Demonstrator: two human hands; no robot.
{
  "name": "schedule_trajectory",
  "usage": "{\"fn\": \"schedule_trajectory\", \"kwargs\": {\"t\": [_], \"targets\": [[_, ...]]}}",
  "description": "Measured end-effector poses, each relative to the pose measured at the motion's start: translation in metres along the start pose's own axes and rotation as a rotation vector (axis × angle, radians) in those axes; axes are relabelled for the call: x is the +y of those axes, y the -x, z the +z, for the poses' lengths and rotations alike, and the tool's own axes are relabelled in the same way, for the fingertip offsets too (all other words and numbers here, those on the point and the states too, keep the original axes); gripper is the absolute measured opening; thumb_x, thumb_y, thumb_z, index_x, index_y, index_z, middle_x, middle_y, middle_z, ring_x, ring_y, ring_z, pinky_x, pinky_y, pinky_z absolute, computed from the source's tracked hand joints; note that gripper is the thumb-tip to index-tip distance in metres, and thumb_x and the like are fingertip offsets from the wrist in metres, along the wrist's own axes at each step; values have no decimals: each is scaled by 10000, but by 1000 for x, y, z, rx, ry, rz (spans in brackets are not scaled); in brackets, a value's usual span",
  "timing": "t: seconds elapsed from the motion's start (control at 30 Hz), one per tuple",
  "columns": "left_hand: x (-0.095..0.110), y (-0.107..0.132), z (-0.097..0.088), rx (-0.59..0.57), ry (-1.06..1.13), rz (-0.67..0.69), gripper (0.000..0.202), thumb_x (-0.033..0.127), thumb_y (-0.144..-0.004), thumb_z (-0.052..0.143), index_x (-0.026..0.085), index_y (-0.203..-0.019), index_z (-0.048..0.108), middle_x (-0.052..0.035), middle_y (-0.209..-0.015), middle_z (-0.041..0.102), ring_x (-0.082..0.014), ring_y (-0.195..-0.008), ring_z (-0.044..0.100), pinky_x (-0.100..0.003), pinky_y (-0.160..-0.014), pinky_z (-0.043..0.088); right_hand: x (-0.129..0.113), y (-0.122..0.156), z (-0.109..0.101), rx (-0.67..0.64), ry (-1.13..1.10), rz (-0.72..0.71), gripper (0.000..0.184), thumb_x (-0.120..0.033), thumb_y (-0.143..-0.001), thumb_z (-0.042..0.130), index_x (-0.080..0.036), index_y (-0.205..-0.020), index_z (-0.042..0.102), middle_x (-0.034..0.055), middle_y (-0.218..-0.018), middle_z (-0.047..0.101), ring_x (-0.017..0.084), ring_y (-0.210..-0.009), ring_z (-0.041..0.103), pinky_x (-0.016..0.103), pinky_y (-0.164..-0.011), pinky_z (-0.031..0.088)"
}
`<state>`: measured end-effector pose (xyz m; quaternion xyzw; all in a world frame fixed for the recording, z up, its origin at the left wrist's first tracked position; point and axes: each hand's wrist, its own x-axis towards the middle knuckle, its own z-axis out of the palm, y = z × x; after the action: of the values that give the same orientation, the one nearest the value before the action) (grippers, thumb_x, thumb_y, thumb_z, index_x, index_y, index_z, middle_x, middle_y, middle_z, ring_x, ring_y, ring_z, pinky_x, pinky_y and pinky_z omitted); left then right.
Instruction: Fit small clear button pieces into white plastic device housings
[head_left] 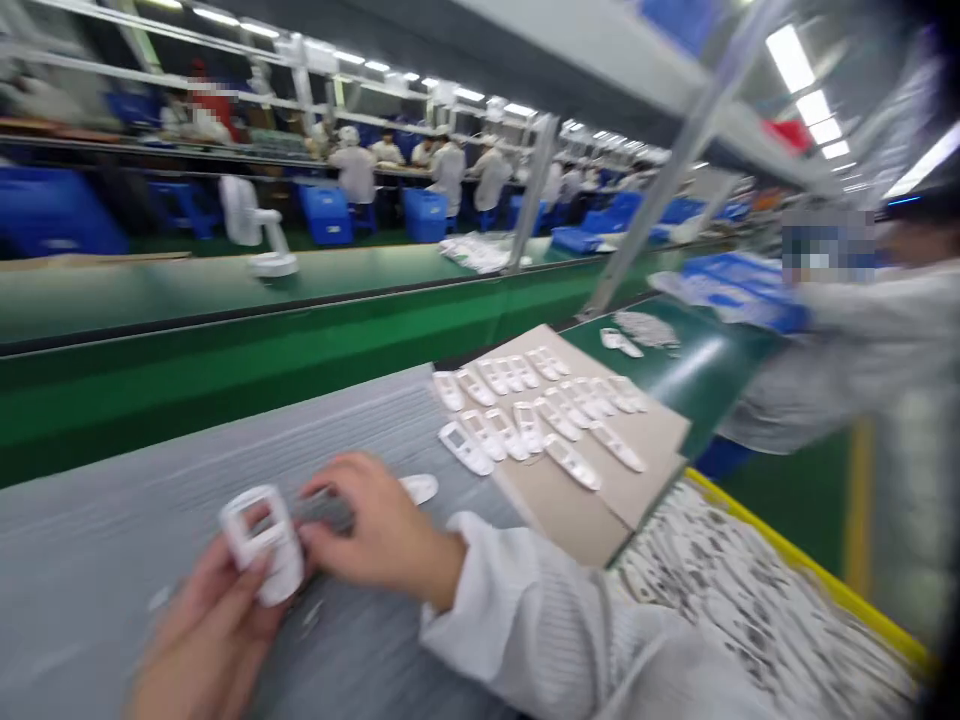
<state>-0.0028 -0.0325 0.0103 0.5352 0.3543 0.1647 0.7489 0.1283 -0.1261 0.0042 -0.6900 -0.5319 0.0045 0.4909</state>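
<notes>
My left hand [225, 600] is closed around a white plastic housing [283, 565] that has a rectangular window near its top. Close beside it, my right hand [375, 525] pinches a small dark grey block [330, 510], blurred by motion; whether it touches the housing I cannot tell. Just beyond my right hand a white oval piece [420, 487] lies on the grey work surface [360, 425], partly hidden by the fingers. To the right, white housings [574, 462] with windows lie in rows on a cardboard sheet [555, 510].
A yellow-rimmed bin [810, 575] full of white parts stands at the right front. Several small parts [646, 328] lie on the green belt. A co-worker's sleeve [877, 310] is near a blue bin [739, 285]. A white fan [274, 262] stands across the bench; metal posts rise ahead.
</notes>
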Motion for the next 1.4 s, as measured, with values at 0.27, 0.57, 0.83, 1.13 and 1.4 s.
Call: {"fn": "schedule_trajectory", "kwargs": {"t": [0.27, 0.57, 0.83, 1.13, 1.4], "targets": [[2, 12, 11, -46, 330, 36, 525, 307, -757, 827, 218, -1214, 582, -76, -1148, 694, -184, -984, 696, -257, -825, 588, -6, 7, -11, -50, -176, 2, 116, -123, -832, 677, -181, -933, 677, 37, -924, 618, 160, -864, 597, 265, -681, 492], [-2, 14, 11, -101, 307, 63, 488, 297, -805, 777, 216, -1242, 574, -41, -1095, 666, -134, -913, 656, -232, -789, 559, -3, 14, -10, -63, 42, -169, 33, -140, -927, 659, -133, -933, 691, 55, -887, 603, 183, -823, 583, 329, -722, 502], [-7, 14, 10, -114, 229, 116, 433, 334, -847, 726, 211, -1235, 578, -37, -1029, 663, -138, -854, 636, -237, -754, 525, -5, 14, -10, -33, 70, -212, 37, -97, -904, 684, -128, -894, 665, 48, -864, 609, 183, -815, 585, 316, -716, 490], [-5, 13, 9, -138, 261, 62, 467, 340, -821, 750, 225, -1243, 587, -55, -1103, 668, -153, -901, 654, -245, -752, 552, -8, 13, -14, -109, 115, -253, 90, -108, -910, 659, -113, -988, 704, 82, -960, 590, 199, -860, 578, 314, -715, 507], [-8, 12, 6, -152, 183, 47, 487, 373, -805, 751, 218, -1247, 616, -63, -1185, 645, -125, -876, 612, -215, -715, 503, -6, 13, -14, -120, 246, -343, 93, -133, -944, 625, -105, -994, 698, 88, -1004, 617, 217, -904, 580, 335, -775, 495]]}}
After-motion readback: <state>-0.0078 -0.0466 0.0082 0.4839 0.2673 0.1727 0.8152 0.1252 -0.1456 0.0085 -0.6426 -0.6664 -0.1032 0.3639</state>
